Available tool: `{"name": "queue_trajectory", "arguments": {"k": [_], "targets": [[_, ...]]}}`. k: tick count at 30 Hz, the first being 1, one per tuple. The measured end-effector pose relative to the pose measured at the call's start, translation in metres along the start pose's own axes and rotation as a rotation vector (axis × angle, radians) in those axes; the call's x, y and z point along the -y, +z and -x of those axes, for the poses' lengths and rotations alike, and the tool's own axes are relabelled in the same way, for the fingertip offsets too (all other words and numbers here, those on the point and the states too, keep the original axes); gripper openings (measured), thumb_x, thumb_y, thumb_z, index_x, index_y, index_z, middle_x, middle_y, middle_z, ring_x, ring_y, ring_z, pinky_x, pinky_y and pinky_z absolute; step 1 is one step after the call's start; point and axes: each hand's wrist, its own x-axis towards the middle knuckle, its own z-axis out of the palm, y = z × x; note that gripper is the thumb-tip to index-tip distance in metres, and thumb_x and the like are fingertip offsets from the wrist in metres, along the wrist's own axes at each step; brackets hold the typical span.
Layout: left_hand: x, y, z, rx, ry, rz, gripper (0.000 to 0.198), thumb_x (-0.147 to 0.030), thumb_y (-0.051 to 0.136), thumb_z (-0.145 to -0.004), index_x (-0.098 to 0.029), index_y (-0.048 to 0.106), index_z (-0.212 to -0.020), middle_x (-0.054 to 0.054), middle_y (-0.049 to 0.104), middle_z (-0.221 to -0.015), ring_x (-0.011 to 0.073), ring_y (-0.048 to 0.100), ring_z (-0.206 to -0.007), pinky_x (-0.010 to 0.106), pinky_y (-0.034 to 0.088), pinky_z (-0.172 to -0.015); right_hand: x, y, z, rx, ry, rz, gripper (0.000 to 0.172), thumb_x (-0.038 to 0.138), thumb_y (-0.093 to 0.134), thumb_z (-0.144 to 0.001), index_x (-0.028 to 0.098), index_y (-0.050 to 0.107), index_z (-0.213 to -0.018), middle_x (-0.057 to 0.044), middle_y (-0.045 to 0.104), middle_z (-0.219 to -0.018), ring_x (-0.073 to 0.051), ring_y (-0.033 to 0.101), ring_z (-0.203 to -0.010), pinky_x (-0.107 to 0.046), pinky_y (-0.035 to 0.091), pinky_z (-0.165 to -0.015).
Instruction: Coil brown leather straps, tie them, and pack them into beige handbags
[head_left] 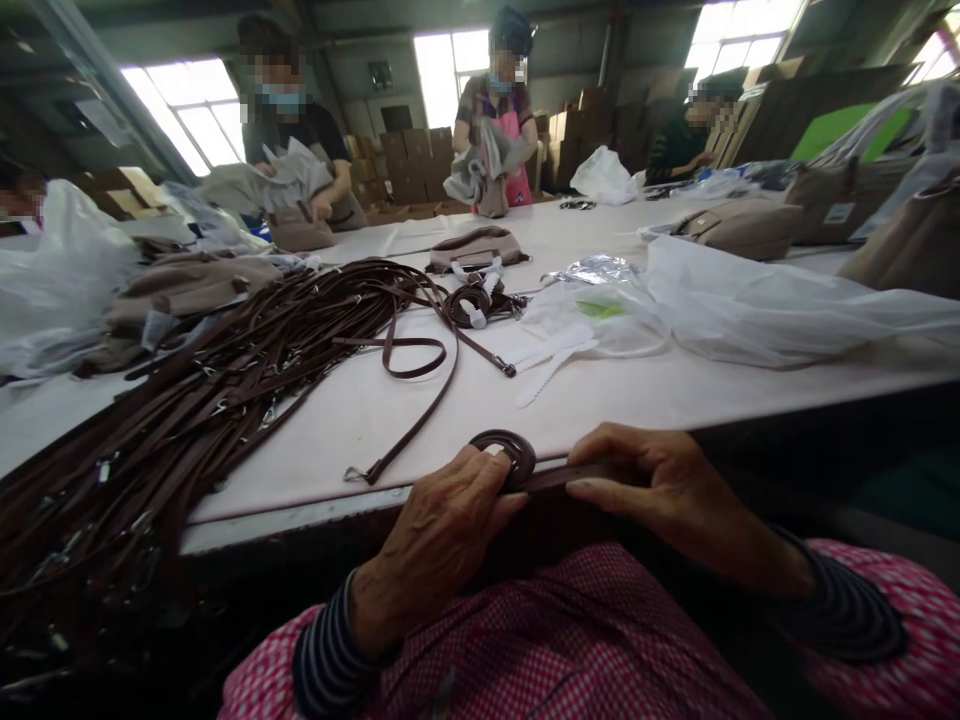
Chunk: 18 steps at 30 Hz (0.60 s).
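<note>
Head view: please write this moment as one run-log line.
left hand: holds coiled strap | right hand: pinches its free end | strap pile: on table

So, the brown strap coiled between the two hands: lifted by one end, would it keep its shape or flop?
Probably floppy: the brown strap bends into a tight coil between the left hand and right hand, and a loose strap lies in slack loops. The coil would likely unwind if let go, since both hands pinch it. Thin, so probably light.
</note>
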Motion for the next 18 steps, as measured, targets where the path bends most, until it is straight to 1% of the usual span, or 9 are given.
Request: {"name": "queue_trajectory", "arguments": {"k": [2,4,8,10,13,15,17,18], "targets": [[0.001,-0.005,-0.006,0.083,0.013,-0.029,0.014,-0.030,0.051,-0.107,-0.020,0.052,-0.097,0.002,0.061,-0.093,0.0189,0.055,-0.082,0.031,0.041,-0.069,0.000,-0.011,-0.015,-0.014,-0.100,0.075,0.024,0.044,0.076,-0.090,0.020,0.078,-0.093,-0.003,0.075,-0.088,-0.019,0.066,-0.082,-0.027,0.050,-0.073],[0.006,-0.010,-0.015,0.144,0.027,-0.061,0.014,-0.028,0.049,-0.108,-0.020,0.052,-0.098,0.002,0.061,-0.094,0.0189,0.055,-0.082,0.032,0.040,-0.069,-0.002,-0.020,-0.031,0.000,-0.203,0.123,0.022,0.041,0.075,-0.092,0.019,0.078,-0.091,-0.003,0.076,-0.090,-0.019,0.068,-0.086,-0.028,0.051,-0.079],[0.027,-0.017,-0.040,0.245,0.088,-0.123,0.011,-0.023,0.049,-0.107,-0.020,0.056,-0.100,0.002,0.063,-0.097,0.0191,0.056,-0.084,0.032,0.041,-0.072,-0.012,-0.038,-0.067,0.093,-0.423,0.274,0.022,0.036,0.072,-0.096,0.016,0.077,-0.088,-0.004,0.072,-0.086,-0.017,0.066,-0.082,-0.027,0.048,-0.077],[0.038,-0.019,-0.054,0.282,0.145,-0.097,0.011,-0.021,0.050,-0.106,-0.020,0.058,-0.099,0.003,0.064,-0.099,0.0188,0.058,-0.087,0.032,0.042,-0.075,-0.019,-0.045,-0.085,0.150,-0.525,0.406,0.020,0.031,0.068,-0.099,0.015,0.077,-0.090,-0.005,0.071,-0.088,-0.016,0.064,-0.081,-0.027,0.046,-0.077],[0.051,-0.023,-0.072,0.335,0.226,-0.020,0.014,-0.018,0.048,-0.105,-0.020,0.060,-0.099,0.004,0.067,-0.102,0.0189,0.061,-0.090,0.031,0.044,-0.078,-0.031,-0.047,-0.108,0.187,-0.647,0.602,0.021,0.027,0.061,-0.103,0.015,0.076,-0.093,-0.006,0.071,-0.089,-0.015,0.063,-0.081,-0.027,0.043,-0.075],[0.055,-0.026,-0.081,0.387,0.257,0.021,0.015,-0.017,0.048,-0.105,-0.020,0.062,-0.100,0.005,0.068,-0.102,0.0193,0.062,-0.092,0.031,0.045,-0.081,-0.039,-0.044,-0.119,0.174,-0.739,0.704,0.022,0.027,0.059,-0.105,0.015,0.076,-0.099,-0.007,0.071,-0.089,-0.016,0.063,-0.082,-0.027,0.042,-0.074],[0.057,-0.030,-0.088,0.436,0.280,0.045,0.017,-0.014,0.048,-0.104,-0.020,0.064,-0.102,0.004,0.069,-0.102,0.0191,0.064,-0.092,0.030,0.046,-0.083,-0.046,-0.040,-0.126,0.187,-0.829,0.790,0.023,0.028,0.056,-0.106,0.015,0.073,-0.116,-0.008,0.071,-0.091,-0.017,0.063,-0.084,-0.028,0.041,-0.073],[0.059,-0.032,-0.091,0.458,0.287,0.054,0.018,-0.013,0.048,-0.103,-0.020,0.065,-0.103,0.004,0.070,-0.102,0.0190,0.065,-0.091,0.029,0.046,-0.082,-0.048,-0.039,-0.128,0.212,-0.858,0.824,0.027,0.028,0.055,-0.107,0.016,0.070,-0.126,-0.007,0.071,-0.093,-0.017,0.062,-0.083,-0.028,0.040,-0.072]]}}
